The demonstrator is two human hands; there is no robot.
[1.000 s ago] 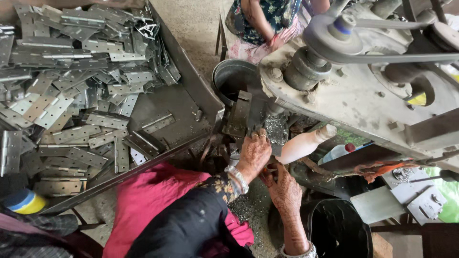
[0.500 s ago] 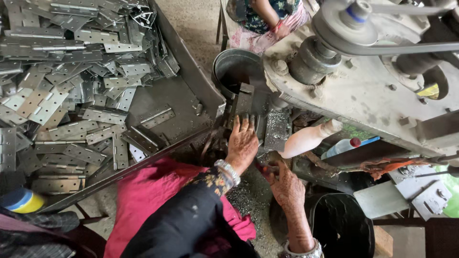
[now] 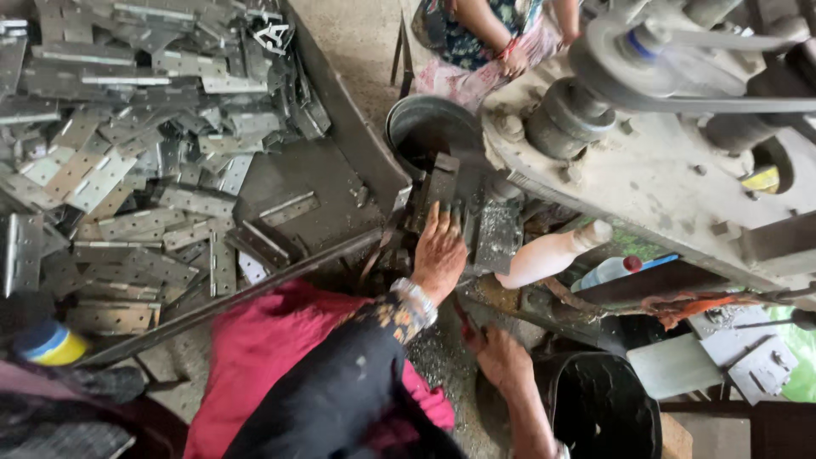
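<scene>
— What is the left hand [image 3: 438, 251] doing?

— It is reaching far, to the foot of the grey press machine [image 3: 663, 170]. Its grip is lying spread, fingers flat and pressing on a dark metal plate [image 3: 442, 183] that is sitting at the tooling, just beside the round metal bucket [image 3: 433, 127]. I am judging that the plate is being seated or steadied there.

— And the right hand [image 3: 501, 361]?

— It is resting low and near, beside the black bucket [image 3: 595, 408]. Something red is showing at its fingertips, but I cannot tell whether its grip is pinching anything.

— What is further work at that spot calling for?

— As I am reading it, keeping the fingertips clear of the tooling and the plate lying square.

— Any packages or labels?

— A clear plastic bottle [image 3: 608, 272] with a red cap is lying to the right of the hand, under the machine, next to a cream-coloured bottle [image 3: 552, 251]. A round container with a yellow body and blue top [image 3: 47, 344] is sitting at the near left. Something green, like a wrapper [image 3: 795, 365], is showing at the right edge, and a small yellow tag [image 3: 761, 178] is sitting in a hole of the machine.

— The rest?

— Silvery hinge plates [image 3: 127, 170] are filling the big tray [image 3: 340, 127] on the left, and another person [image 3: 484, 34] is sitting far off.
</scene>
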